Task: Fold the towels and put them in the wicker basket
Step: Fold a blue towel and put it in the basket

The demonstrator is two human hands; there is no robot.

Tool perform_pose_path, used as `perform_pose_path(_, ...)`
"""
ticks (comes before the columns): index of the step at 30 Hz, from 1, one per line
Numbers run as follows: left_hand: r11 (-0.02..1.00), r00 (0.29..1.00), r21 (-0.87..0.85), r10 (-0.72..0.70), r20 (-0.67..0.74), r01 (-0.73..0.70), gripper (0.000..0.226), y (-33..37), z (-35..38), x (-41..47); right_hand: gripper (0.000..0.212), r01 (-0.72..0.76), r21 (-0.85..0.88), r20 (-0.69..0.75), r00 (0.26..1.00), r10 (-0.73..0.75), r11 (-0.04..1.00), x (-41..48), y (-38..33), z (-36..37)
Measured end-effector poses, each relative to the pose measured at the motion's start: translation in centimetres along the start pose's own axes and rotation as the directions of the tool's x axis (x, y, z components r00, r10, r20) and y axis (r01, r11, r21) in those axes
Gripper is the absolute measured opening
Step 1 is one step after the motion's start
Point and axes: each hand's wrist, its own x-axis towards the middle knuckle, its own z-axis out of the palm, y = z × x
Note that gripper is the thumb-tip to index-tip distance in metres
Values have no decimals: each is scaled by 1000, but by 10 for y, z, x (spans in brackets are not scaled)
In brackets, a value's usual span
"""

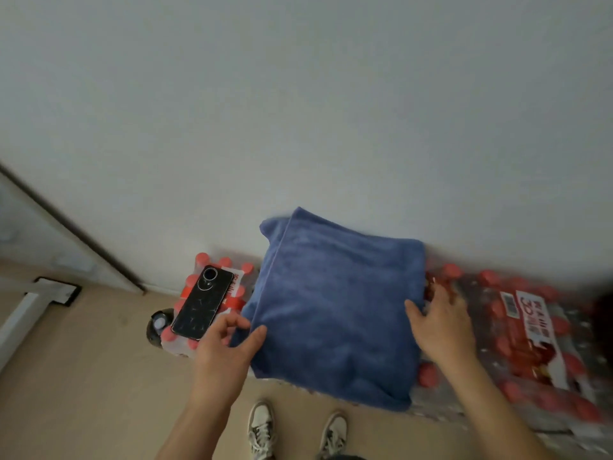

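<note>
Blue towel [335,313] folded up, lying on shrink-wrapped packs of red-capped bottles [537,330] right by the wall [298,111]. Left hand [225,343] touching its left edge with the thumb, fingers loosely curling beside it, can't tell if actually pinching. Right hand [442,322] spreading its fingers, thumb touching the right edge. Black phone [202,303] sitting on those packs too, off to the left.

Folded blue towel [335,310] on bottle packs [530,330]; left hand [225,340] pinches edge, right hand [444,327] touches edge.
</note>
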Motion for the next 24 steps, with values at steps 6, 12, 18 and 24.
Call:
perform_pose_path(6, 967, 993, 229, 120, -6, -115, 17, 3, 8, -1, 19, -74, 311, 33, 997, 67, 947, 13, 4, -7)
perform_pose_path(12, 848, 940, 406, 297, 168, -341, 21, 13, 19, -26, 12, -130, 292, -20, 990, 142, 947, 8, 49, -24)
perform_pose_path(18, 760, 917, 515, 302, 261, -397, 19, 9, 30, -35, 34, 95, -19, -171, 980, -96, 995, 10, 30, -37)
perform_pose_path(24, 851, 956, 438, 247, 156, -291, 15, -2, 30, -41, 50, 803, 66, 53, 590, -805, 593, 30, -84, -3)
